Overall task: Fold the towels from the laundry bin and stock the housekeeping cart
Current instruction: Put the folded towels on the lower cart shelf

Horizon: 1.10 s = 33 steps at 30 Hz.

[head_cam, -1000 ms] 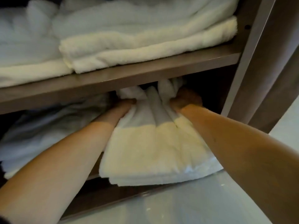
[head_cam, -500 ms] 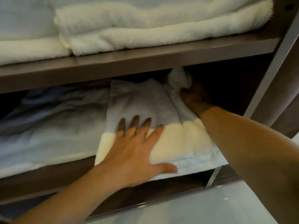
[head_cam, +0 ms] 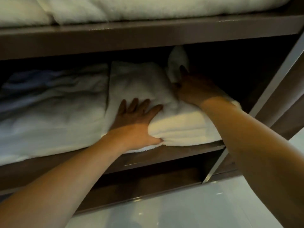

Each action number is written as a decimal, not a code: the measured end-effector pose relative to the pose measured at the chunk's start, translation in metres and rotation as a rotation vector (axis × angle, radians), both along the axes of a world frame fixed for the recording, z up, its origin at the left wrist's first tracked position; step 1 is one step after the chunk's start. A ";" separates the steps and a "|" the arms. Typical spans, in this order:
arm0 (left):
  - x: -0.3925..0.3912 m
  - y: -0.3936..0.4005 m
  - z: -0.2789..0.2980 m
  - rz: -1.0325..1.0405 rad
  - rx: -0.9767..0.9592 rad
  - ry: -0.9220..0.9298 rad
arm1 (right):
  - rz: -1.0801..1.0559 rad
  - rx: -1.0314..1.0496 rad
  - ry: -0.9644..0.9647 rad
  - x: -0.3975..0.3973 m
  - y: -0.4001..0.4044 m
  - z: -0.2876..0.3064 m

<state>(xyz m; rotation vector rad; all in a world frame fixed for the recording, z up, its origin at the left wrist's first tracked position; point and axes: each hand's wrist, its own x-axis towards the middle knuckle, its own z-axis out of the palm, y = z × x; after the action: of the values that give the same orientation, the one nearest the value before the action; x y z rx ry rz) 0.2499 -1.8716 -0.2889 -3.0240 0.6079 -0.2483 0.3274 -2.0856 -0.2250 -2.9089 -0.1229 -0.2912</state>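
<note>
On middle cart shelf: left hand flat, steadying folded towel; right hand pinching stray corner to tuck.

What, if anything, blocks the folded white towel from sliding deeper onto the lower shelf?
Nothing visible does. The folded white towel lies on the brown lower shelf beside a flat white towel stack; dark open space lies behind and to its right.
</note>
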 end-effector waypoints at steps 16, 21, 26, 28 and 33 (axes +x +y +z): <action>0.041 0.004 -0.006 0.087 0.038 -0.047 | -0.017 -0.151 0.006 -0.029 -0.006 -0.060; 0.032 0.003 -0.004 0.129 0.028 -0.012 | -0.013 -0.155 0.063 -0.023 0.002 -0.042; 0.022 0.002 -0.007 0.148 0.009 -0.020 | 0.025 -0.118 -0.091 -0.056 -0.004 -0.065; 0.021 0.000 -0.005 0.149 0.006 -0.010 | 0.014 -0.128 -0.030 -0.052 -0.004 -0.063; 0.004 -0.002 -0.006 0.176 -0.051 0.035 | 0.062 -0.138 -0.049 -0.074 -0.003 -0.070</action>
<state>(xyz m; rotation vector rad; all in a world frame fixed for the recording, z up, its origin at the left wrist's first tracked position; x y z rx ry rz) 0.2543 -1.8738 -0.2953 -3.1122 0.3394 -0.2066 0.2538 -2.0882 -0.2955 -3.0281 -0.2509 -0.3571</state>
